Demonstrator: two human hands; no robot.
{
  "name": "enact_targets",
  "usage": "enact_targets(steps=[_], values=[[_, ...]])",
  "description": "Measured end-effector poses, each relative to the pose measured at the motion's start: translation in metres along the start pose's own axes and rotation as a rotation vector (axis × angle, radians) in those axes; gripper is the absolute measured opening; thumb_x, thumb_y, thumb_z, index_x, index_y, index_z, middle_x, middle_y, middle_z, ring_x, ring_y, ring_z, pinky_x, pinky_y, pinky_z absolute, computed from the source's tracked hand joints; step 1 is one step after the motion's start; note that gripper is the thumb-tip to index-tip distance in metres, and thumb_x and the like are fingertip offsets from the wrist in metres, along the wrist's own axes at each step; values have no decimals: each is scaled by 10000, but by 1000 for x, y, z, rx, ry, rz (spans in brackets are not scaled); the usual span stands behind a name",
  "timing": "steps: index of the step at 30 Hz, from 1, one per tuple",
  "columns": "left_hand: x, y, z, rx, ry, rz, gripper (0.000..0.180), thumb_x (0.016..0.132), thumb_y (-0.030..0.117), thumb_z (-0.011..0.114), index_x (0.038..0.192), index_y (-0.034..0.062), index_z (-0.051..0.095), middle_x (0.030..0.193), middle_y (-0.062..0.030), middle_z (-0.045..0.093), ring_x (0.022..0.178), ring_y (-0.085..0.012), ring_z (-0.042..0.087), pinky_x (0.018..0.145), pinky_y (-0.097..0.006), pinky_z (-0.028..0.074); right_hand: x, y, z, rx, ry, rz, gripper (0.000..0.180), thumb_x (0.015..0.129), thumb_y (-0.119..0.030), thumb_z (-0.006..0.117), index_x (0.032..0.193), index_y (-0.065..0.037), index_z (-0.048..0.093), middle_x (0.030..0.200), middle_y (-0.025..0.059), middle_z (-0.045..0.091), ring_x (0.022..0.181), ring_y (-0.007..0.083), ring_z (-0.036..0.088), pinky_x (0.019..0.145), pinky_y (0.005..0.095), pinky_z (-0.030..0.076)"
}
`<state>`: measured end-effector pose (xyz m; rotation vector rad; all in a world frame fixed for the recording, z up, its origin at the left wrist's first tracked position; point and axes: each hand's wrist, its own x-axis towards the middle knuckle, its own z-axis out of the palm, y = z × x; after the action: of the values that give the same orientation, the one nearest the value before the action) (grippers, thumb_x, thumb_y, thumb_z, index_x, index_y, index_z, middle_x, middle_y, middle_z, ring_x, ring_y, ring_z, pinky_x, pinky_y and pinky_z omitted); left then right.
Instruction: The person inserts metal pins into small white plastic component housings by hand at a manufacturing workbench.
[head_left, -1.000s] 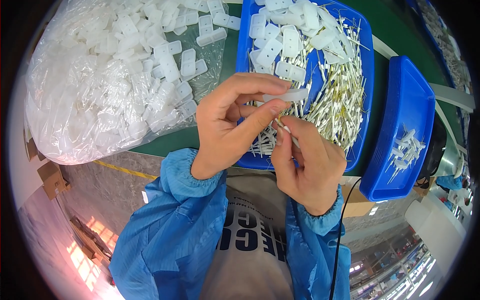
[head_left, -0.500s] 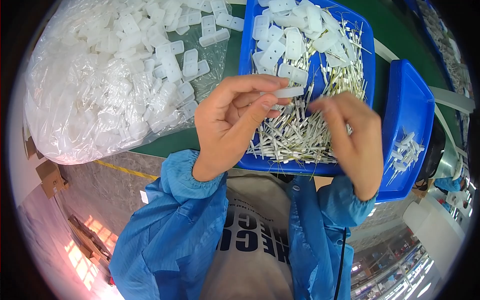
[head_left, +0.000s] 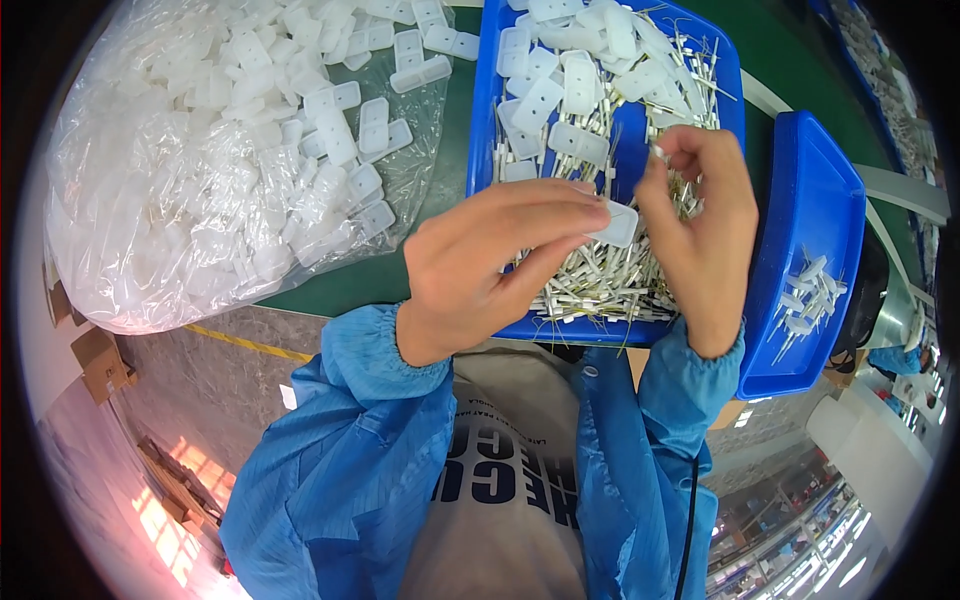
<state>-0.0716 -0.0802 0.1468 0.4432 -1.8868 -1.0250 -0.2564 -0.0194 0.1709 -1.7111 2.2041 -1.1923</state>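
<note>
My left hand (head_left: 490, 260) pinches a translucent white plastic plate (head_left: 622, 227), rectangular with rounded corners, between thumb and fingers; its recessed face shows. My right hand (head_left: 705, 215) is closed in a pinch to its right, over the far right part of the blue tray (head_left: 560, 332). A small white tip (head_left: 659, 153) pokes out at its thumb and forefinger; the rest of that piece is hidden. Below the hands, a heap of thin white sticks with fine wire ends (head_left: 600, 285) lies in the tray. More white plates (head_left: 578, 85) lie at the tray's far end.
At the left, a large clear plastic bag (head_left: 180, 240) holds many white plates, some spilling onto the green table (head_left: 330, 290). A smaller blue bin (head_left: 805, 225) at the right holds a few plates with sticks (head_left: 812, 295). A cardboard box (head_left: 98, 362) stands at the far left.
My left hand has rolled over, turning the plate from edge-on to face-up. My right hand has moved away over the sticks, and a small white tip now shows at its fingertips.
</note>
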Motion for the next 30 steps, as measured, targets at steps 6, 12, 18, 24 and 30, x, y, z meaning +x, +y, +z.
enact_targets(steps=[6,12,18,24,30], values=[[-6,1,-7,-371,156,-387,240,920,-7,634,1151,-39,577,1033,-177,690,941,-267,706,751,-302,579,-40,-50,-15,596,41,265,209,926,10,558,1122,-1,488,920,87,630,738,110,583,654,262,480],[-7,4,-5,-499,191,-502,260,978,101,600,1189,-36,535,1070,-175,679,942,-257,706,749,-284,565,-45,-62,-10,323,-343,143,249,930,-46,626,1165,-20,546,887,92,675,549,57,499,505,229,423],[-10,-2,-5,-547,198,-448,240,949,14,609,1170,-61,555,1108,-177,663,1041,-221,668,832,-294,556,-46,-66,14,281,-123,379,274,871,-87,737,1103,-22,605,780,50,653,478,32,415,433,231,361],[-10,-1,-5,-568,184,-436,237,931,-15,618,1156,-64,565,1108,-179,662,1043,-237,664,869,-310,551,-52,-58,14,485,-203,418,234,852,-31,725,1048,-52,599,504,-56,417,466,-15,318,438,185,243],[-8,-3,-6,-500,137,-323,246,870,-103,651,1110,-80,606,1135,-187,639,1090,-249,650,857,-300,581,-56,-56,19,657,-79,428,233,848,0,712,1030,-51,576,507,-85,334,475,-19,263,440,187,212]])
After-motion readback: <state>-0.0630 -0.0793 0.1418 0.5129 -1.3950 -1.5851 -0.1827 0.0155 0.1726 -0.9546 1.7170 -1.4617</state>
